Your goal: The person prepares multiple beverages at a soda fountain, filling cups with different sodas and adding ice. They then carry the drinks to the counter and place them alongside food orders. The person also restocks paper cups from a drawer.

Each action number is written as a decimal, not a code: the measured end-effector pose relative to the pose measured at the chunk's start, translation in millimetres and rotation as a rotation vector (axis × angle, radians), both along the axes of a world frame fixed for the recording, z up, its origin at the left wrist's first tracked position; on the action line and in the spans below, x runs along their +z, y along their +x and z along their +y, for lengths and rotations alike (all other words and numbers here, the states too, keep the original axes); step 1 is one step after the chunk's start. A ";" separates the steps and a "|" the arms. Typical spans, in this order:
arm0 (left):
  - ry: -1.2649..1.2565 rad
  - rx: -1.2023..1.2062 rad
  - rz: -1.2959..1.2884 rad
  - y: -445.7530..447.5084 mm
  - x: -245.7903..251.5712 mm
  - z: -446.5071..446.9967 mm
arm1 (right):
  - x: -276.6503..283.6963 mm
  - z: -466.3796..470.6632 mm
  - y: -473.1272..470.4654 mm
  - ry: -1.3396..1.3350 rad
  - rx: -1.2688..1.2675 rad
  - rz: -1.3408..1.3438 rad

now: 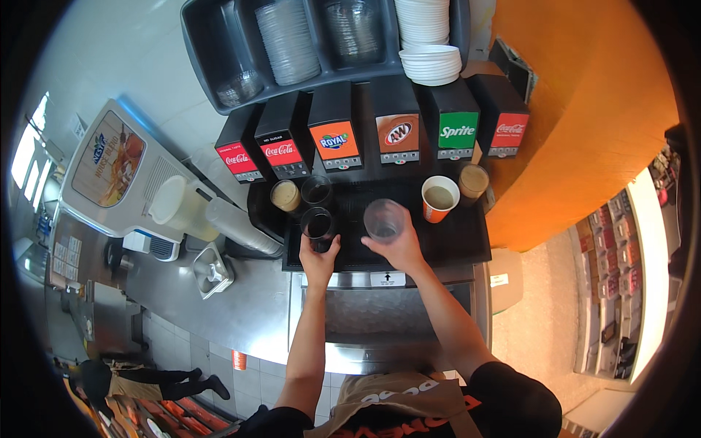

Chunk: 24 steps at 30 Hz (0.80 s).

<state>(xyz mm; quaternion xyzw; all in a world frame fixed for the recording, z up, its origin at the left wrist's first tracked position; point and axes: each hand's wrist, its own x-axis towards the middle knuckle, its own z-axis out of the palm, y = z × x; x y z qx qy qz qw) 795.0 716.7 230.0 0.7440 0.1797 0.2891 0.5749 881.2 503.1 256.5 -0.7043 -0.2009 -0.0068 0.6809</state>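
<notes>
My left hand [319, 257] is around a clear cup of dark drink [317, 223] on the black drip tray [356, 257]. In my right hand [398, 243] is a clear cup [384, 220] that looks empty or nearly so, held over the tray's middle. Behind the left cup stands another cup of dark drink [316, 190], beside a cup with tan foam [285, 195]. To the right are an orange-and-white paper cup [440, 198] of murky drink and a foam-topped cup [473, 180]. Above them is a row of soda dispenser heads, including a Royal one [334, 139] and an A&W one [398, 134].
A grey organizer [323, 44] holds stacked clear lids and white paper bowls [430, 63]. At left stand a Nestea dispenser [115, 164], a pitcher [178, 205], stacked plastic cups [241, 224] and a steel pan [212, 271]. An ice bin [383, 315] lies before me. Another person [148, 380] is at lower left.
</notes>
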 end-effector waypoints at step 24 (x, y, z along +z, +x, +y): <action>1.266 0.376 -0.042 50.2 154.5 -102.4 | -51.3 71.0 91.0 0.149 0.081 -0.101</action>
